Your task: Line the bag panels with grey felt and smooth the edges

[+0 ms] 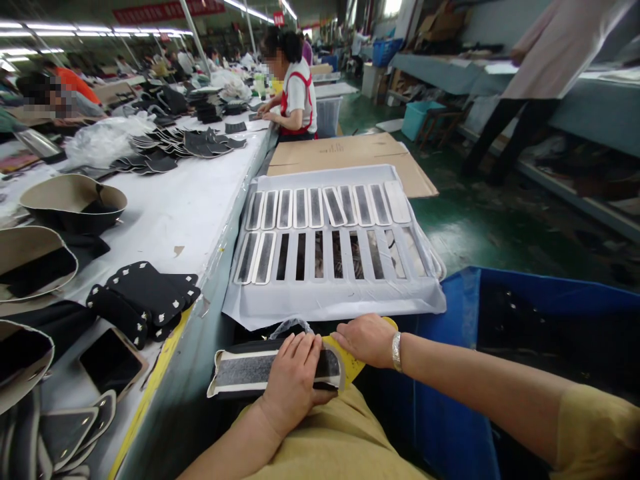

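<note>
A long black piece [245, 370] with a grey strip and cream edging lies across my lap. My left hand [295, 373] presses on its top, fingers together and the thumb along the near side. At its right end is a bright yellow sheet [353, 363], partly tucked against the cream rim. My right hand [367, 339] is closed on that sheet, with a bracelet at the wrist. Just beyond my hands lies a white slotted panel [330, 303] bearing grey strips with white borders [300, 208]. Its nearer row shows several open slots on the right.
The white-topped table [200, 200] at left holds open-topped black pieces [75, 203], studded black parts [143, 293] and a phone [113, 361]. A blue bin [453, 387] stands at right. Beyond the panel lies cardboard [345, 153]; a co-worker [297, 100] sits farther back.
</note>
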Motion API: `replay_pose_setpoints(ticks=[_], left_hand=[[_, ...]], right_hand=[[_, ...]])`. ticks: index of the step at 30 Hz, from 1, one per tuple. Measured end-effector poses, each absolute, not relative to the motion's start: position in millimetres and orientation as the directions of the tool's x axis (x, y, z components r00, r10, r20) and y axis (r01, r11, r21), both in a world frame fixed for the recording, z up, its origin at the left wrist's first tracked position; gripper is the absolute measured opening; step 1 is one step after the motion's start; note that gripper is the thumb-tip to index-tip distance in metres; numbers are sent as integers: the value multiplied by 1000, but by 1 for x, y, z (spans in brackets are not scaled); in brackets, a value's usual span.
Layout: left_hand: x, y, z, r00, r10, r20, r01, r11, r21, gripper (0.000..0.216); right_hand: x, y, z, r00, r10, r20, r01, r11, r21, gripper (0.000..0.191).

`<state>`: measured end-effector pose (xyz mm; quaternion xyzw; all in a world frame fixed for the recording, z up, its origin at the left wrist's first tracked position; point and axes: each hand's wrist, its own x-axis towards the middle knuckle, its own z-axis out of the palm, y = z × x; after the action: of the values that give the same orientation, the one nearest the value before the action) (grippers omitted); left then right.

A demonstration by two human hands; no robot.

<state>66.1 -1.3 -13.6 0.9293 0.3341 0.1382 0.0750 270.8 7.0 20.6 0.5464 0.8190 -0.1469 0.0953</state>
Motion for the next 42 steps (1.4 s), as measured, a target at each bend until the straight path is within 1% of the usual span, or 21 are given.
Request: replay_pose_setpoints(ticks=[3,5,7,9,10,12,14,15,16,18,20,23,26,29,31,33,35,36,38,40,42], left_hand=[[62,0,-13,752,630,197,580,-773,259,79],[59,2,-12,749,635,189,577,-765,287,85],[58,3,-13,734,654,180,586,-745,318,93],[57,5,-14,728,666,167,591,-731,341,99],[57,5,-14,728,667,159,591,-728,346,100],[57,5,-15,733,665,144,592,-727,348,100],[57,5,-14,742,658,128,593,-734,331,96],[57,5,-14,748,653,120,594,-739,318,93],[58,5,-13,755,646,110,594,-746,302,89],[58,4,-13,765,636,99,593,-756,276,83],[57,5,-13,764,636,103,597,-759,260,82],[55,5,-15,766,628,138,589,-771,243,79],[54,4,-18,765,619,180,573,-781,249,76],[55,4,-18,761,623,183,572,-777,265,78],[57,4,-16,756,631,178,573,-767,288,79],[59,4,-13,745,645,169,576,-750,326,77],[61,4,-11,741,648,178,564,-744,359,74],[61,4,-11,743,642,188,553,-748,367,73],[59,3,-12,746,631,211,538,-759,368,75],[56,3,-13,744,631,222,540,-762,356,80],[51,4,-12,748,630,211,540,-761,359,86]], right_hand=[[277,14,25,-466,794,-390,885,413,-217,48],[286,21,31,-538,721,-437,839,409,-359,51],[299,26,37,-585,693,-422,772,316,-551,57],[312,27,41,-632,688,-355,644,213,-734,59],[317,27,43,-661,677,-323,566,168,-807,59],[324,26,43,-682,671,-292,446,64,-893,63],[321,26,42,-589,760,-274,343,-72,-937,64],[315,26,41,-501,830,-244,253,-129,-959,59],[307,27,39,-398,895,-200,133,-160,-978,52],[285,30,35,-214,971,-110,-155,-145,-977,39],[262,34,29,-159,986,-56,-369,-112,-923,33],[236,41,17,-161,987,-27,-515,-107,-851,30],[225,47,8,-177,983,-54,-537,-142,-832,29],[223,46,5,-212,975,-64,-482,-161,-861,28],[220,41,10,-231,973,-16,-357,-100,-929,29],[217,34,18,-250,966,72,-144,37,-989,29],[212,28,25,-285,946,154,48,175,-983,28],[209,26,26,-307,935,179,100,218,-971,28],[206,25,26,-314,935,167,68,198,-978,29],[207,28,22,-239,967,94,-90,74,-993,32],[215,29,17,-124,992,12,-249,-19,-968,34]])
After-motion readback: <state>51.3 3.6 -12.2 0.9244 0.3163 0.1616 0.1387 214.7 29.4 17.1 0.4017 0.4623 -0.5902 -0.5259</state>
